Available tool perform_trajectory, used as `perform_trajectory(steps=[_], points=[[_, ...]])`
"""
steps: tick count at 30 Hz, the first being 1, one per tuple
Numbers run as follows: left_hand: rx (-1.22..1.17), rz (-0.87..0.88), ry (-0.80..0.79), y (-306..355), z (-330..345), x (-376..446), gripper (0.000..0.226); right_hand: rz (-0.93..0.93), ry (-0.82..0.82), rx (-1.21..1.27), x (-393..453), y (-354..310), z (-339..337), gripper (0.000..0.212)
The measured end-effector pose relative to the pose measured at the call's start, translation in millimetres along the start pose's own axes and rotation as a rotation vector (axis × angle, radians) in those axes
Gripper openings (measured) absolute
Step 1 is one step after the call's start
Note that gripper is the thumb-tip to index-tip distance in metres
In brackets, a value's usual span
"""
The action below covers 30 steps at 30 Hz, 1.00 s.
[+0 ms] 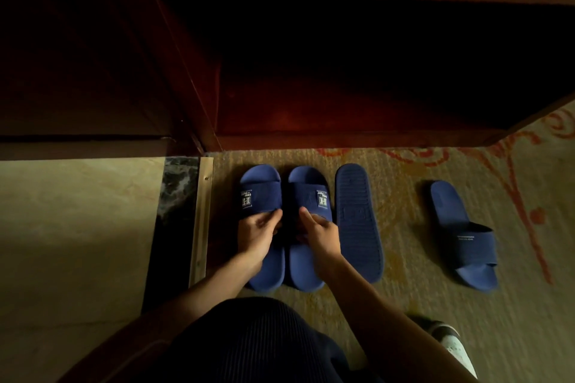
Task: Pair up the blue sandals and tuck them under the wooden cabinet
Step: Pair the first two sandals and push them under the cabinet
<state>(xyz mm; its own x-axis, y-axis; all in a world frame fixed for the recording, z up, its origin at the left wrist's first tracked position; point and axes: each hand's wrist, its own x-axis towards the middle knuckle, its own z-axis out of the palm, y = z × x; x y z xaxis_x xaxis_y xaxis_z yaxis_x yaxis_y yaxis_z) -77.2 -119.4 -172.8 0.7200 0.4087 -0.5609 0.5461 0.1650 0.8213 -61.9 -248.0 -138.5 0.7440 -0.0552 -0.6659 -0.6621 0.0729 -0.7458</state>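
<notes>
Two blue sandals with white H logos lie side by side on the carpet, toes toward the dark wooden cabinet (357, 137). My left hand (256, 232) grips the strap edge of the left sandal (260, 186). On the right sandal (308, 186), my right hand (320, 235) holds the strap the same way. A third blue sandal (357, 221) lies sole-up just right of the pair. Farther right, a fourth blue sandal (463, 236) rests upright, toe pointing back toward me. The gap under the cabinet is dark.
A patterned beige and red carpet (435, 305) covers the floor on the right. A brass threshold strip (200, 218) and black marble border divide it from pale tile (77, 227) on the left. My shoe (445, 333) shows at lower right.
</notes>
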Motion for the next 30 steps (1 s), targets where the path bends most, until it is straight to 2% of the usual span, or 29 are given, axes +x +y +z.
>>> perform_trajectory(steps=[4,8,10,14,21,25,30], points=[[0.081,0.095,-0.028,-2.4,-1.7,-0.9,0.023,-0.101,-0.053,-0.088,-7.1,6.2,10.5,0.025],[0.135,0.197,-0.109,-3.5,-2.4,1.6,0.017,-0.219,0.035,-0.358,-4.7,7.7,17.0,0.03],[0.154,0.219,-0.112,-2.1,-2.2,2.7,0.013,-0.261,0.066,-0.41,-2.6,7.3,18.3,0.032],[0.15,0.239,-0.093,5.2,-7.5,-1.6,0.037,-0.31,0.048,-0.356,-5.4,9.5,18.9,0.029],[0.197,0.434,-0.041,59.6,-12.1,-15.9,0.013,-0.465,0.049,-0.291,-12.6,-31.1,31.3,0.036],[0.172,0.521,0.001,97.9,-6.8,-3.7,0.017,-0.595,0.044,-0.295,-3.0,-66.5,41.3,0.033],[0.199,0.611,0.025,134.8,0.3,35.4,0.025,-0.646,0.033,-0.345,26.0,-114.0,55.8,0.038]])
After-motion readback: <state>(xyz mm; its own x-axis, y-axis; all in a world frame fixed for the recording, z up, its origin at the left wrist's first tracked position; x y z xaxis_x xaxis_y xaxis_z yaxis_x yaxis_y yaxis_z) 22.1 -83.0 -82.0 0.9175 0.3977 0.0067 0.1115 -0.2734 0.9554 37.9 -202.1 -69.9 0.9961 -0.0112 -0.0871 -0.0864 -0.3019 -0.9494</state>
